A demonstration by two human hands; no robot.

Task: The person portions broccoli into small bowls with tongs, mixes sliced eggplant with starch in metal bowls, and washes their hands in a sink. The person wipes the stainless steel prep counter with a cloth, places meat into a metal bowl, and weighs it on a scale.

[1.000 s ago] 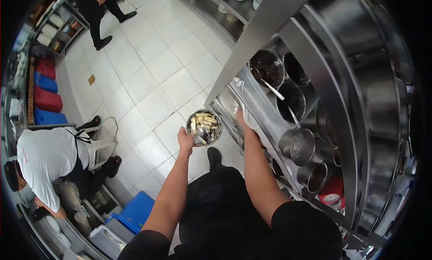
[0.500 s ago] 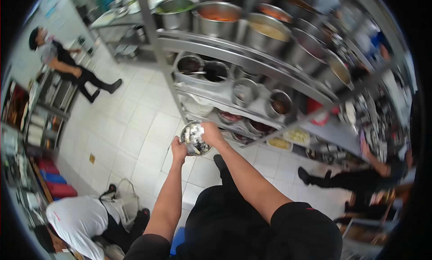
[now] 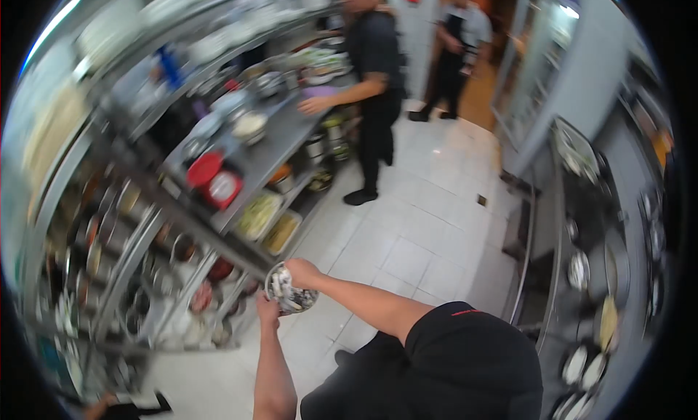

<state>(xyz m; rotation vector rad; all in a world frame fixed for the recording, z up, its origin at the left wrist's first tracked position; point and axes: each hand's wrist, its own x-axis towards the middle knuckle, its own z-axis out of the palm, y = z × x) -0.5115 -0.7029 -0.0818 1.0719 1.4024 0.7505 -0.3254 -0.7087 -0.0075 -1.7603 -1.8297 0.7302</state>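
We see a pale tiled floor (image 3: 407,231) in the middle and toward one o'clock, and it leaves people room to walk. At nine o'clock, a little low, stands a big metal rack (image 3: 196,224); its pots sit on shelves, we think to save floor space, but they are blurry. A long dark counter (image 3: 582,195) runs along three o'clock, with white plates (image 3: 574,365) down near four o'clock. At ten o'clock we see a metal table (image 3: 269,158). A co-worker (image 3: 374,78) stands beside it near twelve o'clock, with one arm reaching over the top, and another person (image 3: 458,49) stands farther back at one o'clock. A red tub (image 3: 206,168) sits near the table's edge, perhaps so it is easy to grab. Two food trays (image 3: 282,231) sit lower, under the table top, where they stay out of the way. The metal bowl (image 3: 292,293) is at seven o'clock, up in the air in front of the dark clothes, with its mouth facing up, which should keep the food in. The left hand (image 3: 267,311) is closed on its near left side, and we guess it carries the weight. The right hand (image 3: 302,272) is bent over the bowl's top edge; we cannot tell if its fingers pinch anything. Inside lie small whitish food pieces (image 3: 292,298) with dark bits, too blurry to name.
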